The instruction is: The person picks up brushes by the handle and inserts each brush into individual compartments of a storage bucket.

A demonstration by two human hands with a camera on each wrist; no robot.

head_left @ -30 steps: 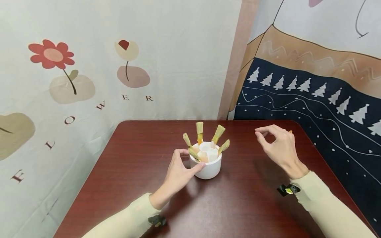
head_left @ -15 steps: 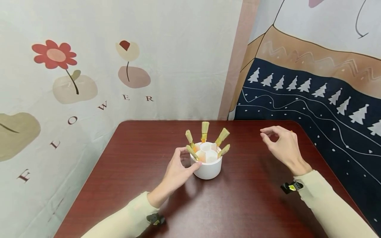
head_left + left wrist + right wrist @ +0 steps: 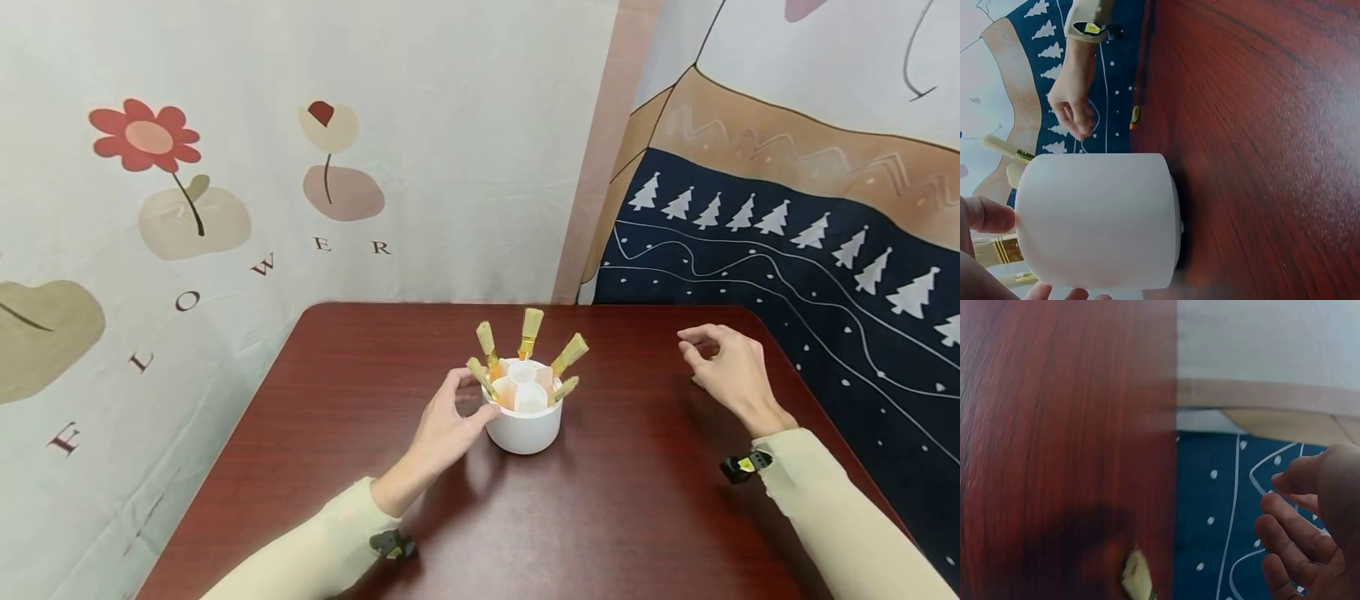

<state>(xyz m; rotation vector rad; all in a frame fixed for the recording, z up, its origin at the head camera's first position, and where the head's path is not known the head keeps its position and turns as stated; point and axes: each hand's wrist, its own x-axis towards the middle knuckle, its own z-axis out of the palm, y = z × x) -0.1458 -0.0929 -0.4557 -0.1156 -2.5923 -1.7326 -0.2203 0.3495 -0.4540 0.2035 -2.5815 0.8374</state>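
Observation:
A white round brush holder (image 3: pixel 522 432) with several compartments stands on the table. Several paintbrushes (image 3: pixel 529 332) lean outward from it, pale bristles up. My left hand (image 3: pixel 442 423) holds the holder at its left side, thumb on the near rim and fingers on the far side. In the left wrist view the holder's wall (image 3: pixel 1097 219) hides most of the brushes. Over the table's right part hovers my right hand (image 3: pixel 731 373), fingers loosely bent and holding nothing. Below it lies another brush, whose bristles (image 3: pixel 1138 575) show in the right wrist view.
The dark red table (image 3: pixel 300 467) has its back edge at a pale flower-print curtain (image 3: pixel 465 167). A navy cloth with white trees (image 3: pixel 780 267) hangs along the right side.
The holder has turned clockwise, carrying its brushes round, with my left hand still at its side. My right hand has drifted slightly right and down.

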